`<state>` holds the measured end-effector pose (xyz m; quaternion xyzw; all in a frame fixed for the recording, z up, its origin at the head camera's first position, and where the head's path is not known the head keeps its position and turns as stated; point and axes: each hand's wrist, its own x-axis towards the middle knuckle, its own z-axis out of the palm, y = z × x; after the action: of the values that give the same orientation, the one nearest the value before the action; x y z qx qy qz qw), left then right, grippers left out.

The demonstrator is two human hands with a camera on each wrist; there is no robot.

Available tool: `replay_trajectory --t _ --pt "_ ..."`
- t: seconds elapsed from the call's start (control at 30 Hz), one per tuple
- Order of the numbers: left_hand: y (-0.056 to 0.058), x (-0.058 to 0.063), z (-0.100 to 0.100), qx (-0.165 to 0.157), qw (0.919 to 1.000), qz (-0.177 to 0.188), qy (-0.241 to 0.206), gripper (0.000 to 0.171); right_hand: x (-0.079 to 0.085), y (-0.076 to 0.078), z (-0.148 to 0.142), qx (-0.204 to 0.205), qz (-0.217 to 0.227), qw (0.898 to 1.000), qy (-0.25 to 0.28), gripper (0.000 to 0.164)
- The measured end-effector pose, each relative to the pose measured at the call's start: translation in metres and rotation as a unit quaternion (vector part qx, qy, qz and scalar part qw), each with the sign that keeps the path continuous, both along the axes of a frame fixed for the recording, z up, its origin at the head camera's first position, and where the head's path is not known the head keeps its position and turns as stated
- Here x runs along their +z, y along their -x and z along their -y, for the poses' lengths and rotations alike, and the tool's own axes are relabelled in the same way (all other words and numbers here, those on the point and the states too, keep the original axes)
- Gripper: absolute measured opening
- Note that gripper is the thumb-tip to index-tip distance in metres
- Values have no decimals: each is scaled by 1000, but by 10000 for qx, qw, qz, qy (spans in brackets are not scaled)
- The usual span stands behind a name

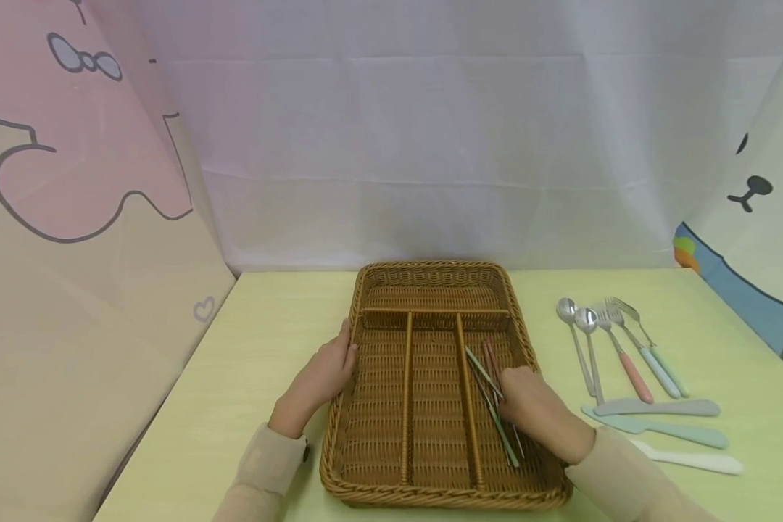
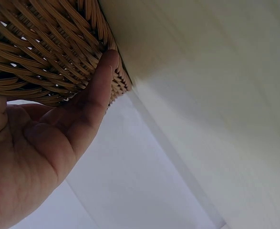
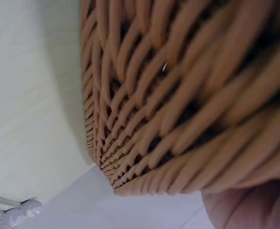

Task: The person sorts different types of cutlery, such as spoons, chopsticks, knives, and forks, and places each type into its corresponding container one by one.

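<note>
At the middle of the table: a brown wicker basket [image 1: 446, 498] stands lengthwise on the pale yellow-green tabletop [image 1: 267, 312], split into one crosswise compartment at the far end and three long ones, side by side, nearer the person.
Left hand [image 1: 322, 370]: at the basket's left side, pinching its wall between the thumb at the rim and the fingers laid along the outside; such a hold would keep the basket from sliding.
Right hand [image 1: 531, 406]: down in the right-hand long compartment, over the chopsticks [image 1: 504, 435]; its fingertips are hidden, so whether it pinches any cannot be told.
Chopsticks' place: several slim ones, with green and reddish parts, lie crossed in that compartment, roughly along its length, which suits their shape.
Right of the basket: two metal spoons [image 1: 586, 319] and three forks [image 1: 636, 377] with pink, blue and green handles, heads pointing away; nearer, three knives [image 1: 665, 429], gray, green and white, lie crosswise. Kinds are grouped, seemingly for easy reach.
Behind: a hanging white cloth [image 1: 391, 145].
</note>
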<state>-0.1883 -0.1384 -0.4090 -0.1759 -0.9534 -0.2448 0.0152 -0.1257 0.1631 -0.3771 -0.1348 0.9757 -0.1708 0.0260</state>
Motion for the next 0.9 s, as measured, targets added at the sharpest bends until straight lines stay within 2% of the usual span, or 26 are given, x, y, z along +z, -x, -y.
replay_trajectory --t 0.17,0.4,0.6,0.8,0.9 --pt "-1 0 1 -1 10000 50 -54 55 -3 1 0 73 142 9999 5 38" --pt "-1 -1 2 -3 10000 20 -59 54 -5 2 -1 184 93 9996 -175 43" --pt "-1 -1 1 13 10000 23 -61 54 -3 2 -1 35 152 9998 -80 39" --pt "0 -1 1 20 9999 107 0 55 2 5 -3 -127 -176 9996 174 38" --pt "0 0 0 7 9999 118 -2 55 6 7 -6 -157 -347 9990 222 29"
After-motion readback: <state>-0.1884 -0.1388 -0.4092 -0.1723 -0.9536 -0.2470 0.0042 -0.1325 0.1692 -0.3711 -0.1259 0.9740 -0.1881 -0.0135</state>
